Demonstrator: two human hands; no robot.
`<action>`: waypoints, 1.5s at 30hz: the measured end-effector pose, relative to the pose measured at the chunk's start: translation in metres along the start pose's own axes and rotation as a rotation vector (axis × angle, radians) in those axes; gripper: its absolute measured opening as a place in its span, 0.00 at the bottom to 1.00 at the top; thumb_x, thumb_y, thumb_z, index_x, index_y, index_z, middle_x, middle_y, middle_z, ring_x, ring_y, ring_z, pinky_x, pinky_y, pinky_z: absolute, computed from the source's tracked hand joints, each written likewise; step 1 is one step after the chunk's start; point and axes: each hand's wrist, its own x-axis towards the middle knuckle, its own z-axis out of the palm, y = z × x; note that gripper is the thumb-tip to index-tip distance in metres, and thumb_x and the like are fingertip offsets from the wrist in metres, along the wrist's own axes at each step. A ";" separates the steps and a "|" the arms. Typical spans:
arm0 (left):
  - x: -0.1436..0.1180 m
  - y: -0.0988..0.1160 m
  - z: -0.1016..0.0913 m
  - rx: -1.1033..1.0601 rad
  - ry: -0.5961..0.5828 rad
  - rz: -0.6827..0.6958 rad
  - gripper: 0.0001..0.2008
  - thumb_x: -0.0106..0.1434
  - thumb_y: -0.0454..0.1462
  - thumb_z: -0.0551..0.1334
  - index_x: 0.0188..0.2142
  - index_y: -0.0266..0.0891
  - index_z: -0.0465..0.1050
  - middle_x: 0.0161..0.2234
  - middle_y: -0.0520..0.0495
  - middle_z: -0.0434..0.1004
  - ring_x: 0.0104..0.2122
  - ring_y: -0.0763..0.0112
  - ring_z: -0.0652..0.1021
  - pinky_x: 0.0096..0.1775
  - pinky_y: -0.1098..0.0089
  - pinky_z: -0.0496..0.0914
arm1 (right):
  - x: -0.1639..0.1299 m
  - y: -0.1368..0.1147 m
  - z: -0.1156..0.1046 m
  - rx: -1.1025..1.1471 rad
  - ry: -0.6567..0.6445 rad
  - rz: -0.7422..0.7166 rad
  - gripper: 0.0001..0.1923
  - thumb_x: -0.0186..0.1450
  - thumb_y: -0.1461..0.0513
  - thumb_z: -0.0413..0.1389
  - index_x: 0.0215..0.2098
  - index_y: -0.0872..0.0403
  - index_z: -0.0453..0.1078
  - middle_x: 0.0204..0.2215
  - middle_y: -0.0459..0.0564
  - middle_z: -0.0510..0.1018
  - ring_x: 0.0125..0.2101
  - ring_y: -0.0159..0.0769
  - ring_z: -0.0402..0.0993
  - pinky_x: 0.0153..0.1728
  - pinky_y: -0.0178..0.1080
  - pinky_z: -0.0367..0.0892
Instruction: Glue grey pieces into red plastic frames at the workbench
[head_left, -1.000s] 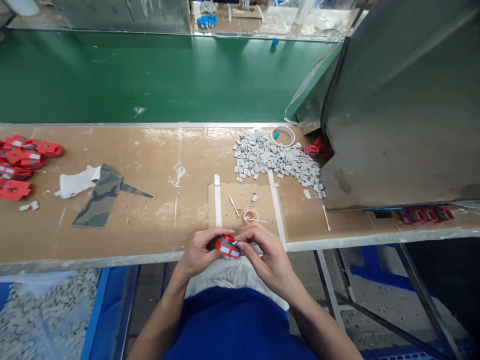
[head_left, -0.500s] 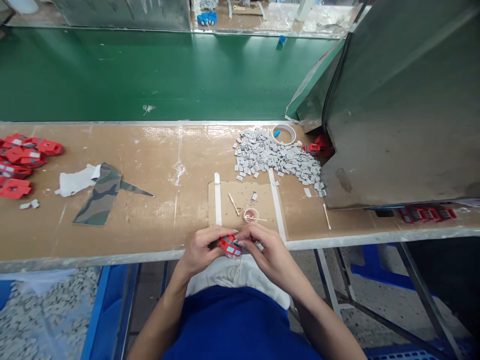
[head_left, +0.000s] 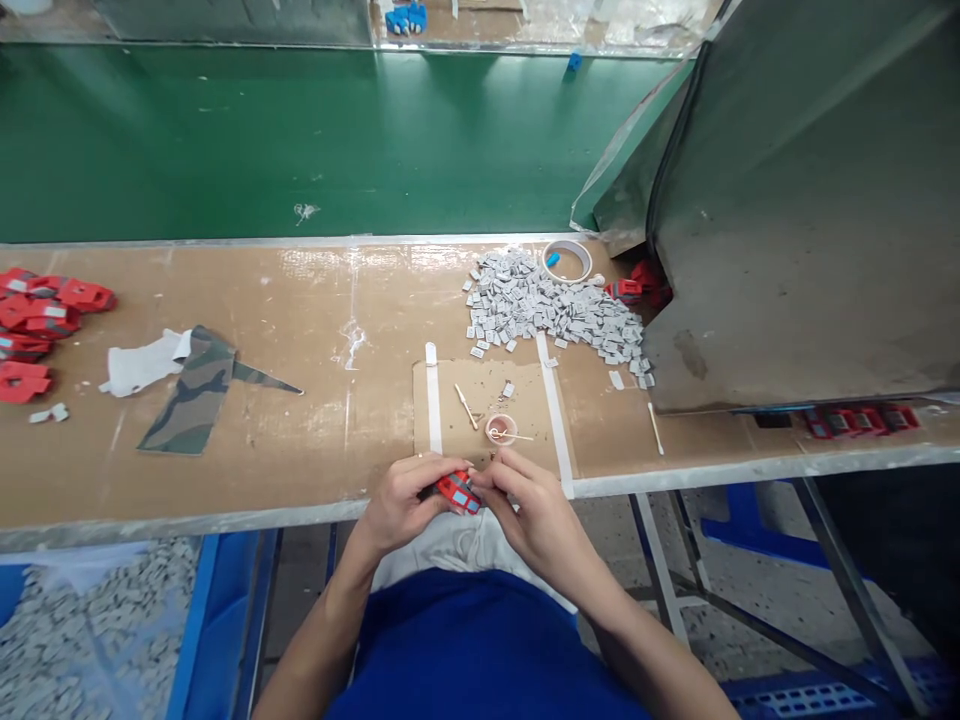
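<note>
My left hand (head_left: 401, 500) grips a small red toy vehicle part (head_left: 459, 492) with grey and light-blue patches, just over the table's front edge. The fingertips of my right hand (head_left: 529, 500) are pinched together at its right end; whatever they hold is hidden. Beyond my hands lies a cardboard sheet (head_left: 461, 448) taped to the table. On it stand a small cup (head_left: 491, 440) of brownish contents with a thin stick (head_left: 519, 436) across it, a cotton swab (head_left: 466, 407) and one loose grey tile-like piece (head_left: 508, 390).
A heap of small grey pieces (head_left: 517, 310) lies behind the sheet, beside a tape roll (head_left: 588, 266). Red parts (head_left: 56, 315) are piled far left, near a camouflage cloth (head_left: 196, 390). A large metal housing (head_left: 795, 220) blocks the right. A green belt (head_left: 262, 150) runs behind.
Both hands stay around the red part, with the right fingertips shifting slightly at its right end. A grey bit seen at those fingertips earlier is harder to see now. The view has tilted slightly.
</note>
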 end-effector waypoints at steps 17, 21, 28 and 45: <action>0.004 0.000 0.000 0.069 0.003 0.069 0.16 0.72 0.38 0.65 0.58 0.43 0.78 0.44 0.41 0.88 0.40 0.65 0.87 0.44 0.69 0.80 | -0.019 0.005 0.006 0.240 0.147 0.059 0.07 0.74 0.67 0.56 0.47 0.53 0.76 0.33 0.48 0.76 0.31 0.33 0.76 0.32 0.34 0.71; 0.005 0.003 0.001 0.093 0.032 0.048 0.14 0.72 0.41 0.66 0.54 0.41 0.80 0.40 0.42 0.88 0.37 0.65 0.87 0.41 0.70 0.80 | -0.018 0.001 0.010 0.216 0.192 0.079 0.07 0.73 0.69 0.56 0.43 0.54 0.75 0.36 0.50 0.77 0.34 0.34 0.78 0.35 0.34 0.72; 0.007 0.003 -0.001 0.138 -0.015 0.116 0.13 0.73 0.39 0.64 0.54 0.40 0.79 0.41 0.40 0.88 0.38 0.65 0.86 0.43 0.69 0.79 | -0.015 0.011 0.009 0.207 0.053 0.057 0.10 0.74 0.67 0.54 0.34 0.54 0.71 0.29 0.45 0.67 0.28 0.31 0.68 0.28 0.33 0.63; 0.010 0.007 0.004 0.202 0.028 0.275 0.09 0.74 0.37 0.62 0.51 0.39 0.77 0.39 0.40 0.88 0.37 0.66 0.86 0.42 0.70 0.79 | -0.019 0.011 0.009 0.507 -0.014 0.337 0.06 0.73 0.61 0.58 0.41 0.53 0.76 0.34 0.47 0.68 0.33 0.33 0.67 0.33 0.35 0.65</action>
